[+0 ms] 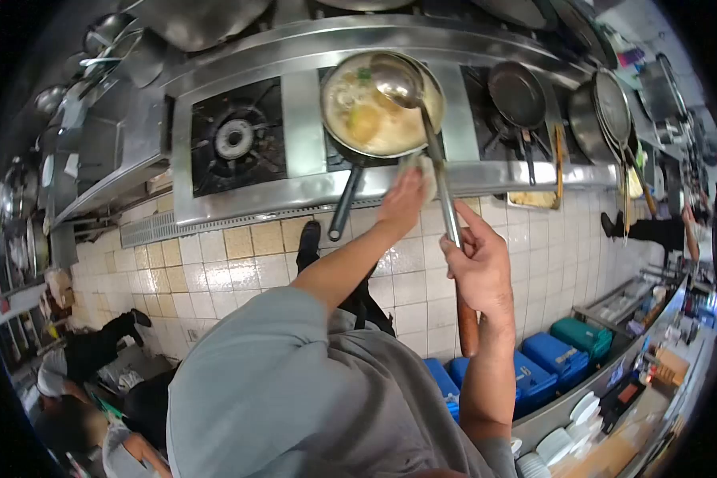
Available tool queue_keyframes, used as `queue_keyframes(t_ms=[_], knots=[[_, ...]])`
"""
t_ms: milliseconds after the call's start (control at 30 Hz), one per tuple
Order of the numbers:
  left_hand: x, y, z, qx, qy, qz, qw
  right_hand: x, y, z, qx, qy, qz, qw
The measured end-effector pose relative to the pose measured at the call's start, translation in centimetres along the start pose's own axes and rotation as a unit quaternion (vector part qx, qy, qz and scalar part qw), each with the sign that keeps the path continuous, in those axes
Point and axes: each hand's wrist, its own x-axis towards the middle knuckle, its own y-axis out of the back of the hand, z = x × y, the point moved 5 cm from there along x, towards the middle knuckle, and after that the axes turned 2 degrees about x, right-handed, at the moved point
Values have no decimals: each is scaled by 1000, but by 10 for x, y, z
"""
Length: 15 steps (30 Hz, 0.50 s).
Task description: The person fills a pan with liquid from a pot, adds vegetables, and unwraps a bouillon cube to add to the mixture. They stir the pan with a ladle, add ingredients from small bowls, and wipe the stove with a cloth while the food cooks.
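A pan [342,127] of pale, bubbling liquid with a yellow patch and a bit of green stands on the middle burner, its dark handle pointing toward me. My right hand [482,263] is closed round the long metal shaft of a ladle [396,80], whose bowl rests over the pan's upper right part. The ladle's brown grip end hangs below that hand. At the pan's near rim my left hand [406,195] holds a pale cloth [428,177], just left of the ladle shaft.
An unused burner [235,139] lies left of the pan. A dark frying pan [516,94] sits on the right burner, near stacked pans and strainers [612,107]. Blue bins [546,358] stand behind on the right. Other people [88,350] are at the lower left and far right.
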Motion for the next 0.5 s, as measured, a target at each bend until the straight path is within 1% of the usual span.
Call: queue_keyframes(t_ms=[33, 67, 100, 133, 167, 200, 233, 267, 300, 333, 367, 400, 433, 500], knots=[[-21, 37, -24, 111, -15, -44, 993, 2, 0, 7, -21, -40, 6, 999], [-50, 39, -66, -52, 43, -31, 997, 6, -2, 9, -16, -10, 25, 1000], [-74, 58, -97, -46, 65, -33, 996, 10, -7, 13, -15, -4, 16, 1000], [-98, 77, -127, -40, 87, -35, 995, 16, -8, 12, -98, 26, 43, 994], [-117, 115, -147, 137, 81, -57, 986, 21, -10, 10, -179, 59, 68, 980], [-140, 132, -178, 181, 91, -57, 978, 25, -12, 6, -247, 115, 88, 958], [-166, 145, -209, 224, 105, -60, 967, 32, -18, 11, -246, 128, 71, 958], [-191, 158, -236, 232, 121, -58, 964, 38, -18, 19, -255, 113, 85, 956], [-211, 170, -267, 259, 168, -64, 949, 43, -19, 23, -265, 100, 102, 954], [-227, 184, -291, 284, 212, -71, 933, 46, -24, 23, -264, 109, 91, 954], [-235, 203, -305, 288, 221, -68, 929, 47, -26, 25, -200, 92, 89, 971], [-244, 224, -321, 238, 278, -74, 928, 48, -29, 27, -136, 73, 86, 984], [-255, 239, -338, 186, 335, -79, 920, 47, -34, 27, -137, 78, 76, 985], [-267, 257, -372, 176, 360, -68, 914, 45, -39, 29, -110, 40, 89, 989]])
